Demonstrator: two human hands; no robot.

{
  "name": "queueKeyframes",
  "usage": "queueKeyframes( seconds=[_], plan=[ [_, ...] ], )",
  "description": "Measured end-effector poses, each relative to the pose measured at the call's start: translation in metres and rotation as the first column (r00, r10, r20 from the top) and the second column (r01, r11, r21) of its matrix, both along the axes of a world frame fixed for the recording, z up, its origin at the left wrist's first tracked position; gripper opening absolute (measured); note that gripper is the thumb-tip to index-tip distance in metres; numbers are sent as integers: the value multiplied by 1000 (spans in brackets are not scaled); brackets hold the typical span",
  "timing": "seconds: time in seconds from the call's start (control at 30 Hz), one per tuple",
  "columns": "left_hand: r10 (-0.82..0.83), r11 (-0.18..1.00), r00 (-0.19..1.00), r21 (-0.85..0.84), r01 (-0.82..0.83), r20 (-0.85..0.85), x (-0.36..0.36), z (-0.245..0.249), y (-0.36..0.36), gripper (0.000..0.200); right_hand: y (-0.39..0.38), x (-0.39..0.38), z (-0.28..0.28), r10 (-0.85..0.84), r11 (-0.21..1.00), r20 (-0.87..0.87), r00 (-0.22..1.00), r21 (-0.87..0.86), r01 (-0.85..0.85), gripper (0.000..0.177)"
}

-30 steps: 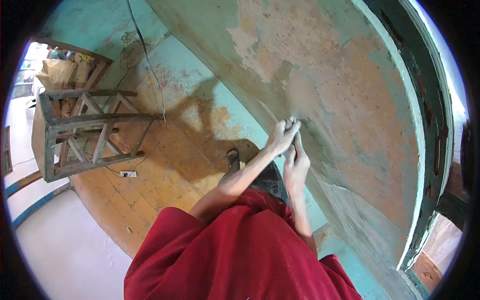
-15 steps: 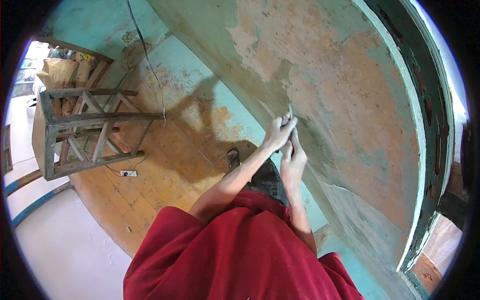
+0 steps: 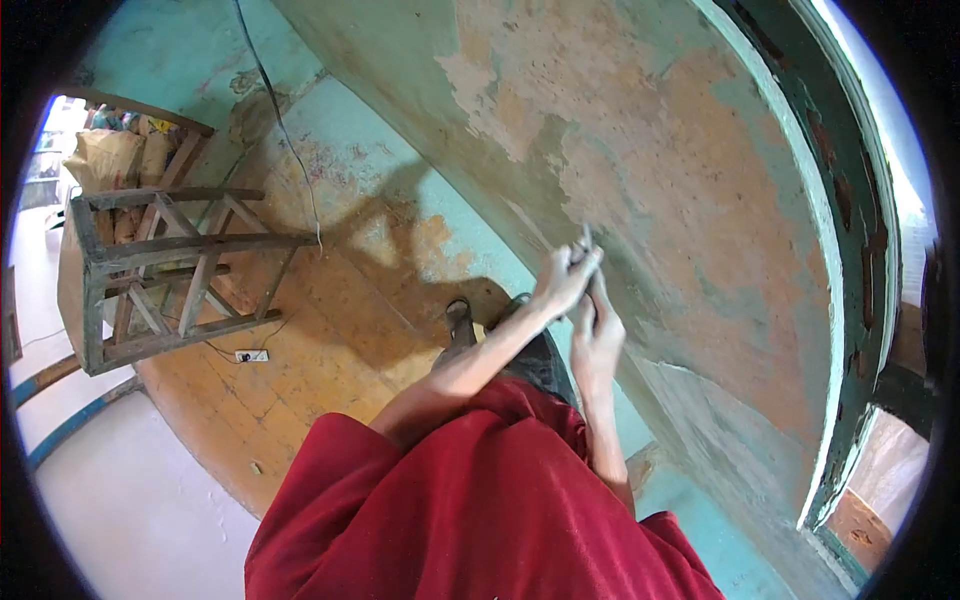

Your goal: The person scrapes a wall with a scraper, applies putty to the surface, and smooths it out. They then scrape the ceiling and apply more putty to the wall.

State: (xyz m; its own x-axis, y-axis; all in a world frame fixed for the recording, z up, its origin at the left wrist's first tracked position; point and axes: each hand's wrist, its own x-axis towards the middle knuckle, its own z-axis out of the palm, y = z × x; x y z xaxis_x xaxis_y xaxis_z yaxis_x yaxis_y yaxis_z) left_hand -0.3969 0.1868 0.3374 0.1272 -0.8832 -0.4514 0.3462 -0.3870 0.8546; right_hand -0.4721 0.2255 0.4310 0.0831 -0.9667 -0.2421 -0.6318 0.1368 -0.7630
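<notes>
Clearly the grip centres on a small scraper: the left hand is clenched around its handle, the right hand backs it from below, though I cannot tell whether those fingers close, and the blade touches the wall. By my judgement much green paint is already off in broad orange patches, with green strips left lower down. Further out, beyond a wooden frame on the floor, stand stuffed sacks, contents hidden.
</notes>
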Motion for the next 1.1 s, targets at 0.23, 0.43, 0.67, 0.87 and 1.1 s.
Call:
queueKeyframes(
  seconds=[0.23, 0.43, 0.67, 0.87, 1.1],
  plan=[
    [-16, 992, 991, -123, 32, 134, -7, 5, 11, 54, 27, -1, 7, -56, 982, 21, 998, -180, 59, 48],
    [-150, 977, 957, -113, 183, 248, -16, 32, 19, 57, 17, -32, 39, -88, 995, 80, 993, 47, 84, 46],
    [-16, 995, 970, -91, 39, 243, -29, 17, 11, 56, 13, -26, 27, -121, 992, 97, 988, 58, 115, 45],
    [45, 979, 972, -206, 4, 232, -36, 21, 17, 52, 20, -27, 31, -117, 992, 148, 982, -32, 123, 46],
    [19, 978, 982, -206, 21, 187, -30, 25, 17, 46, 22, -26, 32, -79, 988, 167, 983, -115, 99, 45]
  ],
)
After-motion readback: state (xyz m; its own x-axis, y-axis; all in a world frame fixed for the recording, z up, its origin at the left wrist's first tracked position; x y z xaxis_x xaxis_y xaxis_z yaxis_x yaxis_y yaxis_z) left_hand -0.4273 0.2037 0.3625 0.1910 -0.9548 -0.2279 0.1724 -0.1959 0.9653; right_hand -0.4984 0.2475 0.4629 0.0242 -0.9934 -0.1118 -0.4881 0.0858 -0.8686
